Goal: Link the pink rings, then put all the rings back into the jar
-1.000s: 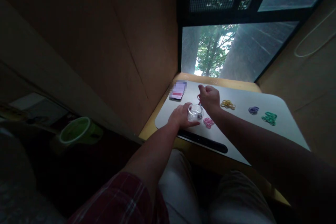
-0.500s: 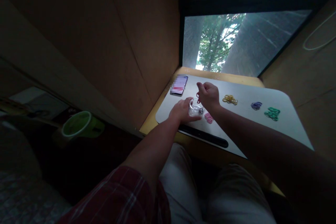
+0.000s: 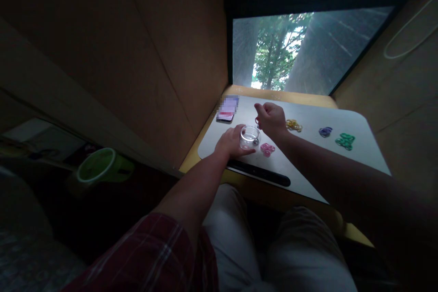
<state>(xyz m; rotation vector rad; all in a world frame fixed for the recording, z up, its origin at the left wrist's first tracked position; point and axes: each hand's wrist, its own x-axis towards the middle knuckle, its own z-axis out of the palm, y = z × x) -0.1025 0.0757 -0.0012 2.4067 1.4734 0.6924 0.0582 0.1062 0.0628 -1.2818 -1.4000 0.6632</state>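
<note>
My left hand (image 3: 232,143) is wrapped round the side of a small clear glass jar (image 3: 248,138) on the white board (image 3: 308,171). Just above and right of the jar, my right hand (image 3: 271,118) is closed on a small red band (image 3: 257,120); most of the band is hidden by the fingers. Pink bands (image 3: 267,148) lie right of the jar. Farther right are separate piles of yellow bands (image 3: 294,125), purple bands (image 3: 325,132) and green bands (image 3: 345,141).
A phone (image 3: 227,108) lies at the board's back left corner. Along the front edge runs a black strip (image 3: 260,173). A green bucket (image 3: 102,165) stands low on the left. Behind the board is a window (image 3: 280,54), with a wooden wall (image 3: 185,54) to the left.
The view has shifted slightly. My right hand has moved a little away from the jar's mouth, lifting the red band clear of it. My left hand still holds the jar.
</note>
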